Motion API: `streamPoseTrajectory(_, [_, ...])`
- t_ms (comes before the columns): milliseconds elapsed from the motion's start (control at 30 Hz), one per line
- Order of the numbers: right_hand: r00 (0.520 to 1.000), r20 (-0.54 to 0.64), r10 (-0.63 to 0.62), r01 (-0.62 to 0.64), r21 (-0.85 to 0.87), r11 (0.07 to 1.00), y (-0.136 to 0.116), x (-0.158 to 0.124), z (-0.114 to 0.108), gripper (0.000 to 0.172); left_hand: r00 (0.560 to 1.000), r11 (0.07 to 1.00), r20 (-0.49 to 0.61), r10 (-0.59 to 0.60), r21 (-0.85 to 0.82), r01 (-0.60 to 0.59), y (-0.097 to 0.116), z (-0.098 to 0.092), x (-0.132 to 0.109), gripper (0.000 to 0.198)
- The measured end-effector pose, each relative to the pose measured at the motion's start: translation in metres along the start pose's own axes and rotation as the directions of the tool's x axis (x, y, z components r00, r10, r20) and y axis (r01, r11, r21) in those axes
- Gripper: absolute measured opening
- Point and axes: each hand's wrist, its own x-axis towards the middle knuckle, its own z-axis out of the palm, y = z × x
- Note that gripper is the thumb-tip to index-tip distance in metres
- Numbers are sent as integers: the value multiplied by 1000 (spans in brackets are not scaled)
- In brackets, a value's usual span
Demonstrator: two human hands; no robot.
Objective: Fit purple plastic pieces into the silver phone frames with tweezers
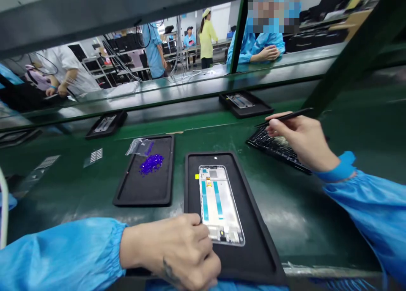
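My left hand (180, 248) lies curled at the lower left edge of a silver phone mid-frame (218, 202), its fingertips on that edge. The frame, with blue strips and a small yellow tag, sits on a black rubber tray (256, 248). My right hand (301, 143) pinches a slim black pen-like tool (288, 116) above a black grid rack (269, 149), which its palm partly hides. To the left, a second black tray (142, 193) holds a heap of small purple pieces (151, 164) and a clear plastic bag (139, 147).
Both trays rest on a green workbench (203, 130). Small black trays (241, 105) with parts stand beyond, under a dark overhead rail (95, 20). Across the bench, a co-worker's blue sleeve (256, 48) and clasped hands show. Several other people stand further back.
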Motion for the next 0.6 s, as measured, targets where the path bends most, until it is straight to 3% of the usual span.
streamPoseTrajectory(100, [996,90,2,4,-67,998,13,-3,7,35,998,992,17,-57,112,55,-27,14,1,17])
streamPoseTrajectory(200, [982,186,-13,35,-119,992,24,-1,19,37,975,964,100,-199,200,177,-73,29,6,19])
streamPoseTrajectory(300, [968,251,-23,68,-174,982,31,3,30,32,879,905,262,-398,270,329,-129,38,14,22])
streamPoseTrajectory(467, [967,256,0,69,-259,963,38,7,30,32,771,808,290,-566,378,452,-219,41,20,26])
streamPoseTrajectory(600, [972,235,29,49,-318,947,40,9,12,35,685,749,326,-651,424,510,-270,43,14,27])
